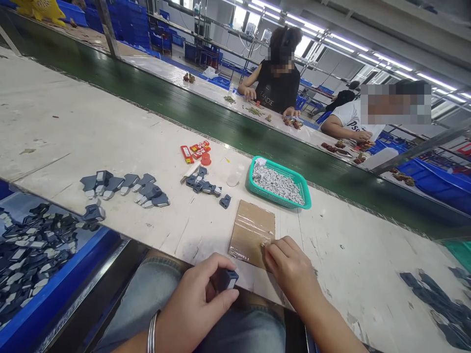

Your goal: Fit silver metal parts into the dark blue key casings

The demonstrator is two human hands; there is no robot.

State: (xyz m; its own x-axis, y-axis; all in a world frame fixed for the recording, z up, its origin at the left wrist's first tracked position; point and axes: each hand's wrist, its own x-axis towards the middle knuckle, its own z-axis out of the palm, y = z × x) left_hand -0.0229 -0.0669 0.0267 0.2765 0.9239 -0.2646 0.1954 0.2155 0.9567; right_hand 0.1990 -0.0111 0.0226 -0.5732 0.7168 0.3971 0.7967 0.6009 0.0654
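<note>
My left hand (200,299) grips a small dark blue plastic part (228,278) with a pale face, held over my lap at the table edge. Over the right edge of a tape-covered cardboard piece (250,230), my right hand (290,264) has its fingertips pinched together; whatever lies between them is too small to make out. Beyond the cardboard stands a green basket (307,200) full of small white and grey pieces. Several similar dark blue parts (204,186) lie left of the cardboard, and more dark blue and white parts (114,186) sit farther left.
A blue bin (91,255) of dark and white parts is at lower left. Red packets (187,154), a red cap (206,159) and a clear cup (233,176) stand behind the parts. Dark pieces (437,304) lie at right. Across the green conveyor (165,108), two people work.
</note>
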